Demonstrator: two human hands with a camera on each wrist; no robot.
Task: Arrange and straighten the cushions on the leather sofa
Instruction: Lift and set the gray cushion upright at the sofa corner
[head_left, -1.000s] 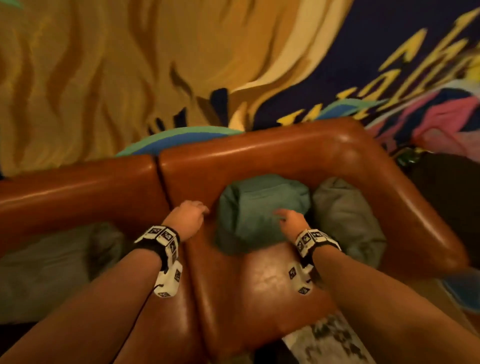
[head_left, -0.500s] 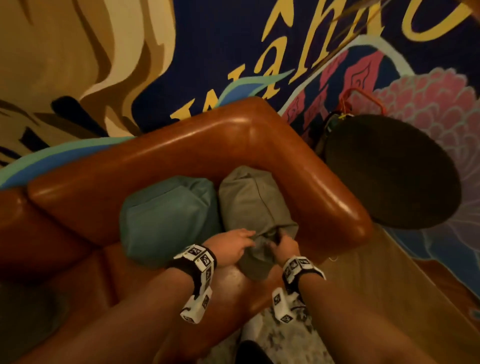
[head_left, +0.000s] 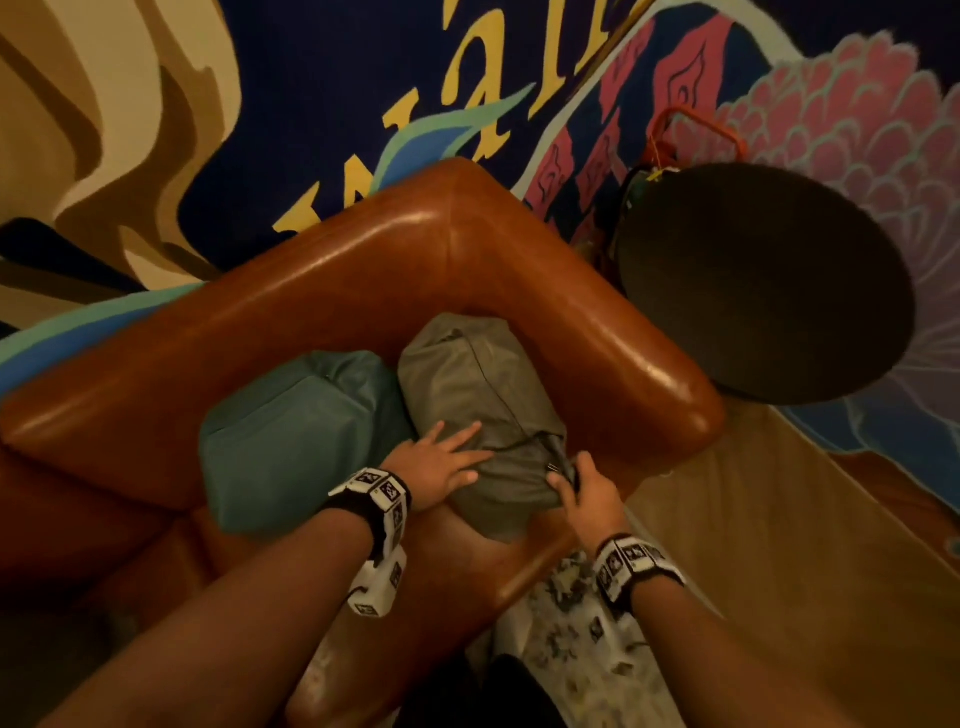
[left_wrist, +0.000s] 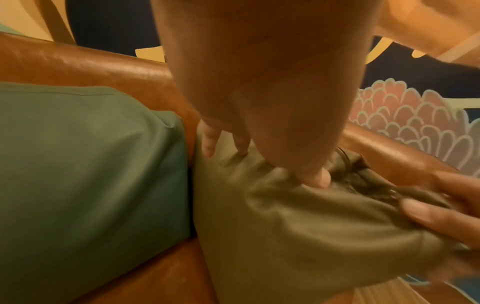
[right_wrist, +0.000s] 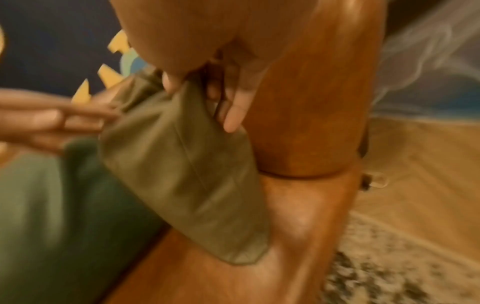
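An olive-grey cushion leans in the corner of the brown leather sofa, against its right armrest. A teal cushion stands beside it on the left, touching it. My left hand lies flat on the grey cushion's front face, fingers straight and spread. My right hand pinches the bunched fabric at the cushion's near right corner. The left wrist view shows the grey cushion creased under my fingers. In the right wrist view my thumb and fingers grip the grey cushion.
A dark round side table stands just beyond the right armrest. A painted mural covers the wall behind the sofa. A speckled rug and wooden floor lie to the right of the seat.
My view swung right from the teal cushion to the sofa's corner. Both hands left the teal cushion and moved onto the grey one, where the left flattened out and the right took the corner fabric.
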